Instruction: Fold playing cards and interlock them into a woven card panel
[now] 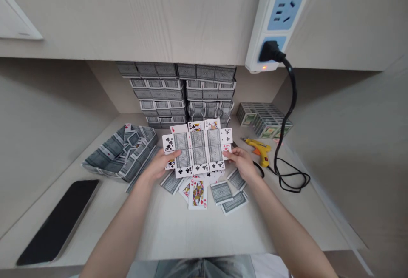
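Note:
A flat panel of joined playing cards hangs above the desk between both hands, grey patterned backs in its middle and white card faces sticking out round its edges. My left hand pinches the panel's left edge, thumb on top. At the right edge, the thumb and fingers of my right hand grip it too. Under and in front of the panel lie loose cards, among them a face-up queen of diamonds and several face-down ones.
Card-built boxes are stacked at the back. An open card box and a black phone lie left. A yellow glue gun, its black cable, and packed card decks are right. A power strip hangs above.

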A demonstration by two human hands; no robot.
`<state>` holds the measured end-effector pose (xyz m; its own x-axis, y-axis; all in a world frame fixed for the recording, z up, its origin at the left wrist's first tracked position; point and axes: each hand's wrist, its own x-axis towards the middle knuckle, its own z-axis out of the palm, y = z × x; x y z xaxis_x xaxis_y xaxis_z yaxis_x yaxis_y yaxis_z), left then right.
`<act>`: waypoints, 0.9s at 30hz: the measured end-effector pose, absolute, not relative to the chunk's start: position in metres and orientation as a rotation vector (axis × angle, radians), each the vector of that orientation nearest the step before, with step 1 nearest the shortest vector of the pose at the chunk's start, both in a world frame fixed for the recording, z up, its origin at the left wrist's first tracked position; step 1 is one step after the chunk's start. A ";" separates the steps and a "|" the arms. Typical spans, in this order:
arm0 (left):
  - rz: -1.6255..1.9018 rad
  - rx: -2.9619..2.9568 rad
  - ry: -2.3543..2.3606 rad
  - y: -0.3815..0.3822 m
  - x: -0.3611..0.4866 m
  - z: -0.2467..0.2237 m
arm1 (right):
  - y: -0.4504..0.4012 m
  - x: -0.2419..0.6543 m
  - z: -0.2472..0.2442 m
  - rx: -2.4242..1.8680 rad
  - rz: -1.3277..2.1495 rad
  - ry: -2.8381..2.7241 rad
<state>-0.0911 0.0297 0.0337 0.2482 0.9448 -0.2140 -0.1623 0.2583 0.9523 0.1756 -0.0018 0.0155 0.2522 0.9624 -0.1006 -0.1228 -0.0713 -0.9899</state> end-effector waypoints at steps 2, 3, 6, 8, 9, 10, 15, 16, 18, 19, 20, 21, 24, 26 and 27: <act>0.951 1.000 1.019 0.030 -0.091 0.034 | -0.001 0.177 0.014 -1.308 1.144 -0.877; 0.953 0.995 1.023 0.029 -0.091 0.033 | -0.001 0.178 0.013 -1.309 1.152 -0.867; 0.958 0.976 1.023 0.029 -0.091 0.033 | 0.001 0.179 0.010 -1.301 1.177 -0.841; 0.962 0.971 1.017 0.029 -0.090 0.034 | 0.002 0.179 0.007 -1.282 1.178 -0.827; 0.963 0.970 1.013 0.029 -0.090 0.034 | 0.002 0.179 0.007 -1.270 1.177 -0.824; 0.964 0.969 1.009 0.029 -0.090 0.034 | 0.002 0.179 0.006 -1.261 1.174 -0.822; 0.969 0.965 1.013 0.028 -0.090 0.035 | 0.000 0.178 0.008 -1.268 1.187 -0.801; 0.970 0.966 1.016 0.028 -0.090 0.035 | 0.000 0.177 0.008 -1.274 1.191 -0.790; 0.970 0.968 1.021 0.028 -0.090 0.036 | -0.001 0.177 0.010 -1.283 1.197 -0.770; 0.971 0.970 1.021 0.028 -0.090 0.036 | -0.001 0.177 0.010 -1.287 1.195 -0.760; 0.971 0.971 1.021 0.028 -0.090 0.036 | -0.001 0.177 0.011 -1.290 1.194 -0.756; 0.970 0.973 1.022 0.028 -0.091 0.036 | -0.001 0.177 0.011 -1.292 1.197 -0.757; 0.976 0.981 1.025 0.030 -0.092 0.035 | 0.000 0.178 0.012 -1.281 1.219 -0.751; 0.976 0.988 1.027 0.030 -0.093 0.034 | 0.000 0.178 0.012 -1.244 1.258 -0.710; 0.976 0.991 1.028 0.031 -0.093 0.033 | 0.000 0.178 0.013 -1.223 1.280 -0.684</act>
